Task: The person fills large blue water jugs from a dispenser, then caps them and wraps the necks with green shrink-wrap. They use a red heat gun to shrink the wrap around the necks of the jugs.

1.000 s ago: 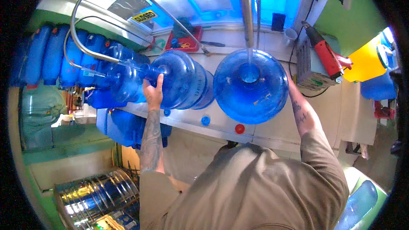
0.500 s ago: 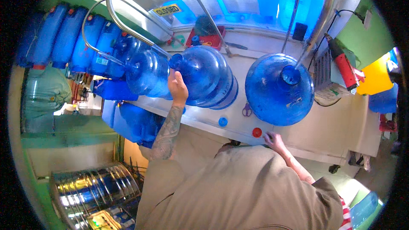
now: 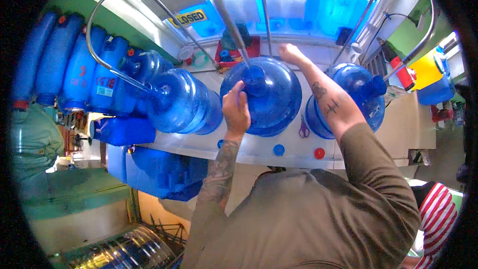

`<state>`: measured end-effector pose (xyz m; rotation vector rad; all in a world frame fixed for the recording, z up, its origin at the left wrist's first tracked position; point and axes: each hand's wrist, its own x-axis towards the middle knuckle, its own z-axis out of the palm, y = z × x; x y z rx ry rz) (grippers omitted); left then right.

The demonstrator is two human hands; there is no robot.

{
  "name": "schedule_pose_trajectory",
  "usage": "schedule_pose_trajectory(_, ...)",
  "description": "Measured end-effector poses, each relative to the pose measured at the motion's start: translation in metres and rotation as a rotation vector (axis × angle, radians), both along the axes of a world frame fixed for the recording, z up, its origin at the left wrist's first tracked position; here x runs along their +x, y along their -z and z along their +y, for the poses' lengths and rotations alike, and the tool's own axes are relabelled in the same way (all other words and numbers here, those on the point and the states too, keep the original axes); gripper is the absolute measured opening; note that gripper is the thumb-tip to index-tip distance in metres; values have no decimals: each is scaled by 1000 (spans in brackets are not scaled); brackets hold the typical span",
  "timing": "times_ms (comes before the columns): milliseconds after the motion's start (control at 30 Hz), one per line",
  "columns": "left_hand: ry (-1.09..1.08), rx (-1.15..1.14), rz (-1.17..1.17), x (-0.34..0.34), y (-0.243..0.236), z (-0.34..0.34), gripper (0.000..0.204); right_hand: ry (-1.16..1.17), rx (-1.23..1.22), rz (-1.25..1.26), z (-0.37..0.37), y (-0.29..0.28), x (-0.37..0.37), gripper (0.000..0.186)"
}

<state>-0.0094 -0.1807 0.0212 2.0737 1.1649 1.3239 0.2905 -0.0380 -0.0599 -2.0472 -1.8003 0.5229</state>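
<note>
A large blue water jug (image 3: 275, 94) stands at the middle of the white counter (image 3: 254, 152), and a metal filling pipe (image 3: 230, 20) runs down to its neck. My left hand (image 3: 236, 109) is up against the jug beside the neck, fingers curled and partly hidden. Beyond the jug, my right hand (image 3: 291, 54) is closed near a thin upright metal rod (image 3: 265, 15); whatever it grips is hidden. To the left, another blue jug (image 3: 179, 100) sits under a curved pipe (image 3: 89, 35). A third jug (image 3: 351, 77) stands on the right, partly behind my right forearm.
Near the counter's front edge lie a blue cap (image 3: 279, 150), a red cap (image 3: 319, 153) and purple scissors (image 3: 304, 128). A red tray (image 3: 251, 46) is at the back. Several tall blue containers (image 3: 79, 72) line the left; a red heat gun (image 3: 401, 73) hangs at right.
My right hand has risen from beside the red cap to the back of the counter. My left hand has curled at the middle jug's neck. The whole view has shifted.
</note>
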Motion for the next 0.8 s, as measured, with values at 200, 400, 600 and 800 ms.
schedule_pose_trajectory(200,23,72,-2,-2,0,-3,41,16,-286,317,3,55,7,40)
schedule_pose_trajectory(400,52,107,-38,-3,-6,0,37,343,-383,1458,-53,-3,-23,39)
schedule_pose_trajectory(600,55,126,-20,-2,-6,1,38,375,-405,1742,-82,-41,-42,38)
schedule_pose_trajectory(800,41,121,-9,-2,-5,0,36,377,-408,1802,-94,-59,-45,38)
